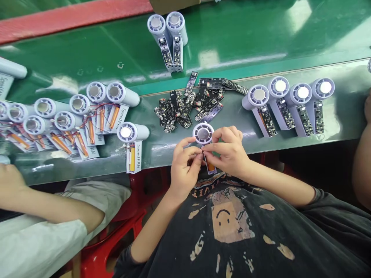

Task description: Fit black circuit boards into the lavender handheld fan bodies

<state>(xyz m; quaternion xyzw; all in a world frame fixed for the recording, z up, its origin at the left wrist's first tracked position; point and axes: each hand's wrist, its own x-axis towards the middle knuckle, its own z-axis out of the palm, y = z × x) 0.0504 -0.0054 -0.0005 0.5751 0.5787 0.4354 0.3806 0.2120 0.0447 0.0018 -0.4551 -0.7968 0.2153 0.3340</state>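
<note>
A lavender handheld fan lies at the bench's front edge, its round end away from me and its open handle toward my body. Inside the handle an orange battery shows. My left hand is at the fan's left side, thumb and forefinger pinched together where the handle meets the round end. From the right, my right hand pinches at the same spot, its fingertips touching the left ones. What sits between the fingertips is too small and covered to make out. Just beyond the fan lies a pile of black circuit boards.
Several fans with wires and orange batteries crowd the left, one fan apart. Fans with circuit boards stand right; two more fans stand farther back. Other people's arms are at both sides. A red stool is below.
</note>
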